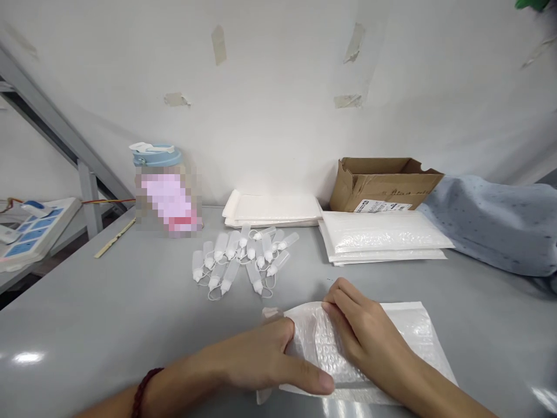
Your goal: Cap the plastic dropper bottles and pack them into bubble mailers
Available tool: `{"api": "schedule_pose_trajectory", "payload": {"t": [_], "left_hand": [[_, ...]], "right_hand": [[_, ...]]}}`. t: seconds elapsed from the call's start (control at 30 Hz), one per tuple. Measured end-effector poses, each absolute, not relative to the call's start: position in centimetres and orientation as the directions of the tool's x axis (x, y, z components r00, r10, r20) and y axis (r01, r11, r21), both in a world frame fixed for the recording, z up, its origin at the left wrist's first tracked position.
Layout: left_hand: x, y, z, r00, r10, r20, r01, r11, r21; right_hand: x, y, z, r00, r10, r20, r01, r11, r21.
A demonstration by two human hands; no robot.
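A white bubble mailer [418, 331] lies on the grey table in front of me, its left end toward my left hand. My left hand [265, 360] grips that end, the thumb stretched across the bubbled face and most fingers hidden behind or inside the mailer. My right hand [361, 325] pinches the mailer's upper edge between thumb and fingers. Just beyond the mailer lie several small clear plastic squeeze bottles [230, 276] with white tips and looped cap straps.
White mailers [274, 208] lie flat by the wall, and a stack of bubble mailers [387, 232] sits before an open cardboard box [383, 188]. Blue cloth [500, 220] is at right. A blue-lidded container [156, 157] and a thin yellowish strip [115, 238] are at left.
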State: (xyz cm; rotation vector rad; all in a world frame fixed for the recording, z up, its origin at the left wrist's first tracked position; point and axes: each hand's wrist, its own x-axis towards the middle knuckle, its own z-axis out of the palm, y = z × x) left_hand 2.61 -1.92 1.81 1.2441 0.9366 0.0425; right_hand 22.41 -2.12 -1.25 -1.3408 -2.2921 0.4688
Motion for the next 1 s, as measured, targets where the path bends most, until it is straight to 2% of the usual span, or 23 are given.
{"api": "schedule_pose_trajectory", "payload": {"t": [0.13,0.33,0.4,0.47,0.53,0.57,0.63,0.7,0.83,1.0], "left_hand": [[2.8,-2.3,1.5,0.59,0.551,-0.59,0.562,0.244,0.79],[2.8,-2.2,1.1,0.537,0.745,-0.395,0.483,0.112,0.869],[2.3,-1.9,1.3,0.42,0.831,-0.364,0.591,0.054,0.805],[1.6,-1.7,1.5,0.315,0.874,-0.371,0.74,0.018,0.672],[1.0,-1.6,1.4,0.273,0.882,-0.384,0.818,-0.003,0.575],[0.7,-1.6,1.2,0.269,0.876,-0.4,0.828,0.002,0.561],[0.3,-1.6,0.7,0.278,0.854,-0.439,0.811,0.037,0.584],[0.2,-1.6,0.2,0.304,0.825,-0.476,0.78,0.071,0.621],[0.7,-1.5,0.3,0.338,0.81,-0.479,0.733,0.093,0.674],[2.0,-1.3,1.1,0.345,0.871,-0.351,0.699,0.011,0.715]], "right_hand": [[22.5,-2.0,-1.4,-0.449,0.87,0.202,0.739,0.489,-0.463],[23.7,-0.4,-1.8,-0.416,0.893,0.172,0.83,0.45,-0.329],[24.1,-0.1,-1.5,-0.391,0.896,0.213,0.859,0.438,-0.265],[24.1,-0.3,-0.9,-0.402,0.853,0.332,0.839,0.489,-0.239],[23.6,-1.0,-0.3,-0.479,0.775,0.412,0.756,0.603,-0.254],[23.3,-1.4,-0.1,-0.539,0.74,0.401,0.702,0.658,-0.271],[22.6,-2.2,0.0,-0.661,0.692,0.289,0.626,0.721,-0.297],[22.1,-2.7,-0.3,-0.697,0.687,0.205,0.622,0.721,-0.305],[21.9,-2.9,-0.8,-0.658,0.74,0.14,0.652,0.653,-0.386],[22.3,-2.9,-0.6,-0.647,0.754,0.116,0.654,0.626,-0.425]]}}
